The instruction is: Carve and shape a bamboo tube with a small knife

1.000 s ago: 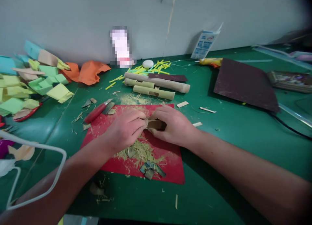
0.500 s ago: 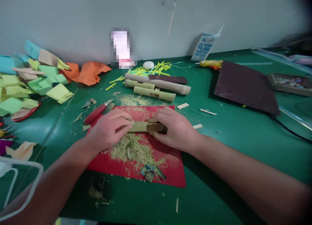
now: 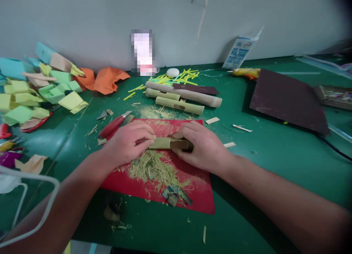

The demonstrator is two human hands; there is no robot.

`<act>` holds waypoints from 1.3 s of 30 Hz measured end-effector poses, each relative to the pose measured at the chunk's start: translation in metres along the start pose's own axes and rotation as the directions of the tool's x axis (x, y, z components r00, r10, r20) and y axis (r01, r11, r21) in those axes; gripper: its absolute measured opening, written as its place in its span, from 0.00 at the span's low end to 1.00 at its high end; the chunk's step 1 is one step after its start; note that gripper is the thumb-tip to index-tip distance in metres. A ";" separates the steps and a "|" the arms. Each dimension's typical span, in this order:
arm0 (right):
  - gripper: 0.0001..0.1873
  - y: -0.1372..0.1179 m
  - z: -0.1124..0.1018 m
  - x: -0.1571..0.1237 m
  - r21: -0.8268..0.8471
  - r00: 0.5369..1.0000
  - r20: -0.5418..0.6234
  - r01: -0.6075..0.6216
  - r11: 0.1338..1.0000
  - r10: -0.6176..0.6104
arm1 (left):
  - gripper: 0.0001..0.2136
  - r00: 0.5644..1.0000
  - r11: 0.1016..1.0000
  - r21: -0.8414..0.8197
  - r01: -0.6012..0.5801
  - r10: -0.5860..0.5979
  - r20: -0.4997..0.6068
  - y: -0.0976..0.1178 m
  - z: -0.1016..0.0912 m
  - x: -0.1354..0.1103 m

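Between my two hands lies a short bamboo tube (image 3: 162, 143) with a notch cut into its right part, held level above a red sheet (image 3: 202, 199). My left hand (image 3: 132, 138) grips its left end, fingers closed. Around the right end, by the notch, my right hand (image 3: 199, 145) is closed, hiding part of it. Pale bamboo shavings (image 3: 154, 173) are heaped on the sheet just below the tube. Several dark scraps of sandpaper (image 3: 173, 195) lie near the sheet's front edge. A red-handled knife (image 3: 112, 125) rests beyond my left hand.
More bamboo tubes (image 3: 180, 105) lie behind the sheet, before yellow strips (image 3: 189, 76) and a white oval object (image 3: 172, 73). Folded coloured papers (image 3: 22, 96) pile up at left. A large dark brown sheet (image 3: 287, 100) lies at right. A white wire frame (image 3: 52, 202) stands front left.
The whole view has shifted slightly, so things appear a little further right. Both hands keep the same hold on the bamboo tube.
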State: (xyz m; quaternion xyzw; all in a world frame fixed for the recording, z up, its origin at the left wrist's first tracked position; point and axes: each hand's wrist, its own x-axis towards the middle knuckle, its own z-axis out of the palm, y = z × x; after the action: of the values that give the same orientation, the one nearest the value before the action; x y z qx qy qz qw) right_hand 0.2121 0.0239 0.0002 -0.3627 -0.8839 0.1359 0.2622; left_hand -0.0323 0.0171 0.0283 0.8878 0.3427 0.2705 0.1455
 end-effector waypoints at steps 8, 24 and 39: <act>0.07 0.000 0.001 -0.001 -0.006 1.000 -0.009 0.007 1.000 -0.007 | 0.05 0.996 0.996 -0.047 0.074 -0.071 0.047 0.001 0.000 0.001; 0.07 -0.001 0.001 0.000 0.009 1.000 0.003 -0.009 1.000 0.009 | 0.06 0.998 0.998 -0.063 0.012 -0.008 0.064 0.005 0.002 0.009; 0.07 -0.001 0.000 0.000 0.003 1.000 0.010 -0.010 1.000 0.009 | 0.04 0.993 0.996 -0.044 0.083 -0.079 0.085 0.001 -0.004 0.001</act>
State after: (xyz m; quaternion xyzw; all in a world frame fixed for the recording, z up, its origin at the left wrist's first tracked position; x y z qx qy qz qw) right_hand 0.2116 0.0233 0.0003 -0.3659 -0.8833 0.1402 0.2574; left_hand -0.0338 0.0173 0.0324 0.8801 0.3652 0.2352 0.1917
